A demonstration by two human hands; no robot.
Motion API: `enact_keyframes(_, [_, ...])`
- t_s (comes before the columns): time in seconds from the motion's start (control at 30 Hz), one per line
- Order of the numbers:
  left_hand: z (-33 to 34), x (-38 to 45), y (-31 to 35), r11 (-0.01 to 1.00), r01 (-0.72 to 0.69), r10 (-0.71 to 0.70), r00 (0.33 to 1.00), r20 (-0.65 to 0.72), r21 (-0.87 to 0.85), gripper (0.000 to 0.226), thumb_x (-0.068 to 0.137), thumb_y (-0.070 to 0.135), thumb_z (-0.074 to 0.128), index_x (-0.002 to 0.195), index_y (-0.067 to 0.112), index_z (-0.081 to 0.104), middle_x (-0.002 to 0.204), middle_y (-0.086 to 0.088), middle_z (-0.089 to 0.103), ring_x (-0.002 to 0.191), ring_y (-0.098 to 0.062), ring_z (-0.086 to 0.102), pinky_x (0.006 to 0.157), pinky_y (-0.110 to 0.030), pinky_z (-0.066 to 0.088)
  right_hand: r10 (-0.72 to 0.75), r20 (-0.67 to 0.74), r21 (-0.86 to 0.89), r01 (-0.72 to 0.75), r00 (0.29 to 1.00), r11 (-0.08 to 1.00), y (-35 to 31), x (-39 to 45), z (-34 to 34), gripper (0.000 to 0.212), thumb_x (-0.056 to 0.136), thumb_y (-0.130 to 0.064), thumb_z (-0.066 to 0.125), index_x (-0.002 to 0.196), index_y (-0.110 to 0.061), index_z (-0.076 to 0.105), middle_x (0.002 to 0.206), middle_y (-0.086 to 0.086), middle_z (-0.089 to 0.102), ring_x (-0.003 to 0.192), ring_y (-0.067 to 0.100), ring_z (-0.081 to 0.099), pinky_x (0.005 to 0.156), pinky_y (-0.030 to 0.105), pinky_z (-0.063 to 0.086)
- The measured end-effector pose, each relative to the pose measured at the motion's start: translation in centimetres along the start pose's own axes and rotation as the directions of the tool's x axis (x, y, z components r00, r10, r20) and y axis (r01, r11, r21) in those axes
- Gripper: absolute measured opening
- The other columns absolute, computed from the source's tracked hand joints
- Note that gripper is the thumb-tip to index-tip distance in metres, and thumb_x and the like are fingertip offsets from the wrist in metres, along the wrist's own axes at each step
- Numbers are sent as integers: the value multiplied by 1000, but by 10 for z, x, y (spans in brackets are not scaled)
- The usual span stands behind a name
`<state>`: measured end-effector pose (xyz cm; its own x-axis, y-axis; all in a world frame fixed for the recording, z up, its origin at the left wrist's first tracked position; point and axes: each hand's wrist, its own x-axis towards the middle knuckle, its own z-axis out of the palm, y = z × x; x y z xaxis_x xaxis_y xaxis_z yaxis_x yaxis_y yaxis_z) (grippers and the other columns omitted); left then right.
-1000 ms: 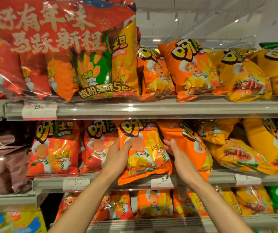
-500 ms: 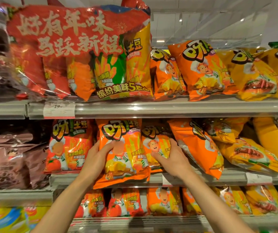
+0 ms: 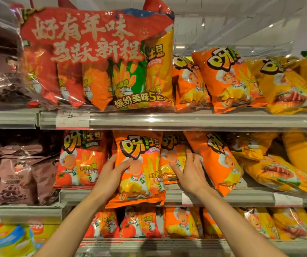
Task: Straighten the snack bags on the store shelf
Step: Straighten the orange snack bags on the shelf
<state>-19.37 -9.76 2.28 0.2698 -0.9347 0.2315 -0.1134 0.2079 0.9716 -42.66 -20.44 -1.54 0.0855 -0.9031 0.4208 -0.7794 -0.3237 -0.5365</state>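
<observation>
Middle shelf [image 3: 214, 198], head view. Front orange bag [image 3: 139, 169] stands roughly upright, long axis vertical, top tipped slightly left. Its bottom seam hangs over the shelf's front rail, so it sits nearer than its neighbours.

Left hand [image 3: 110, 175]: on the bag's left edge, thumb lying across the front face, fingers hidden behind the edge. Reads as the grip grasping the bag by its side.

Right hand [image 3: 189, 173]: fingers spread and fairly straight, pressed flat on the second orange bag [image 3: 173, 156], which stands behind and just right of the front bag. Released grip, holding nothing, only pressing.

Key relation: the front bag lies directly right of the left grip and left of the right hand, with the two bags touching and overlapping at their shared edge. Left hand is the nearer one for the front bag.

Right of the right hand, a leaning orange bag [image 3: 215, 160] has its long axis tilted, top to the left and bottom to the right, resting against the second bag. Yellow bags [image 3: 278, 171] further right lie slumped.

Judgement: next move likely pushes the front bag far-ward, back onto the shelf, in line with the tomato bag [image 3: 82, 160] to its left. The leaning bag is the right hand's nearest job. Risk: the overhanging bag slips off the rail.
</observation>
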Motion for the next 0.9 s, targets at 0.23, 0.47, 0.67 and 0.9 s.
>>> enact_keyframes(0.23, [-3,1,-2,1000,5,-5,1000,10,-6,29,95,31,62,124,29,62,108,4,76,92,-11,74,76,-30,54,-115,236,-127,148,965,981,16,0,-35,86,90,-42,67,157,-26,14,151,8,38,139,26,38,113,36,34])
enact_keyframes(0.47, [-3,0,1,1000,10,-10,1000,10,-8,25,94,33,63,119,31,63,106,6,76,92,-11,74,81,-33,56,-201,-42,-281,181,979,942,11,4,-12,64,95,-36,63,148,-19,31,132,8,51,118,25,56,87,34,54])
enact_keyframes(0.67, [-1,-4,4,1000,-12,12,1000,23,-18,18,96,26,61,112,34,64,97,17,77,87,-4,73,68,-16,52,-192,-42,-316,169,981,934,10,10,-4,56,94,-31,63,140,-16,35,131,12,50,117,27,55,85,35,55])
enact_keyframes(0.9, [3,-7,7,1000,4,-3,1000,29,-28,22,96,27,61,117,33,63,96,15,77,87,-7,74,71,-22,53,-119,153,-83,133,981,988,7,18,-11,74,87,-40,72,146,-22,30,143,16,41,129,33,49,101,36,43])
